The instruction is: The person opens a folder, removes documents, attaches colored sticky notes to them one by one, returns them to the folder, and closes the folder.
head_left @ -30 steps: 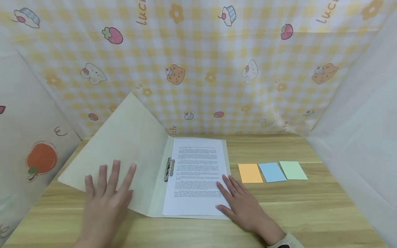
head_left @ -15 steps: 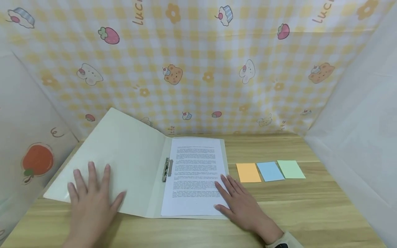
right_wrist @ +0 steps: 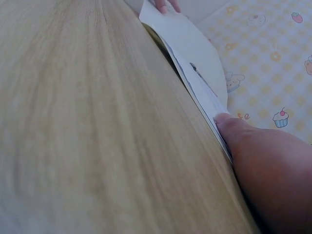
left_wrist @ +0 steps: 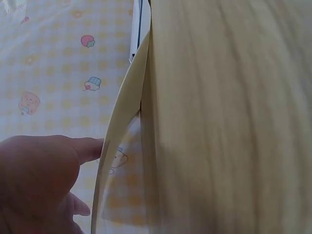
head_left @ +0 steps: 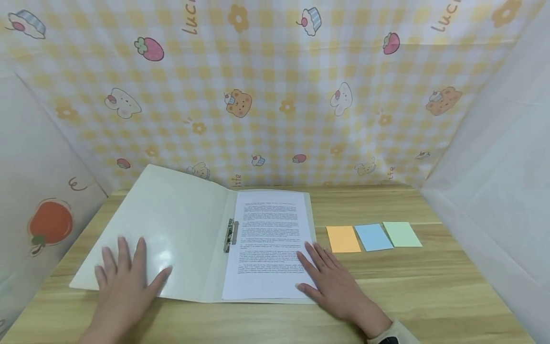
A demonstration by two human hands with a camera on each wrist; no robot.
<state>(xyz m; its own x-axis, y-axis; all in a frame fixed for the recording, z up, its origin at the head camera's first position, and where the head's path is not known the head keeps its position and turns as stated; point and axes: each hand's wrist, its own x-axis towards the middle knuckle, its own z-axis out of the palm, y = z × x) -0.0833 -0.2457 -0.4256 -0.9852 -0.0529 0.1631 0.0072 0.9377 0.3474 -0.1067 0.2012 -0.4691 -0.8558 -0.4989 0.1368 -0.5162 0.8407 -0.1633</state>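
Observation:
A cream folder (head_left: pixel 180 224) lies opened out, its left cover bowed up off the wood in the left wrist view. My left hand (head_left: pixel 122 286) presses on that cover near its front edge, fingers spread and straight. Printed sheets (head_left: pixel 268 239) lie on the folder's right half, beside a metal clip (head_left: pixel 231 235) at the spine. Flat over the lower right corner of the sheets rests my right hand (head_left: pixel 335 286), fingers extended. In the right wrist view its thumb (right_wrist: pixel 229 122) touches the paper's edge.
Orange (head_left: pixel 343 239), blue (head_left: pixel 374 237) and green (head_left: pixel 402 234) sticky notes lie in a row right of the folder on the wooden table (head_left: pixel 429 286). A checked cloth (head_left: pixel 279 62) hangs behind, with pale cloth walls at both sides.
The folder's left cover has swung down to the left, from steeply raised to nearly flat. My left hand has moved left and down with it; the right hand has stayed on the sheets.

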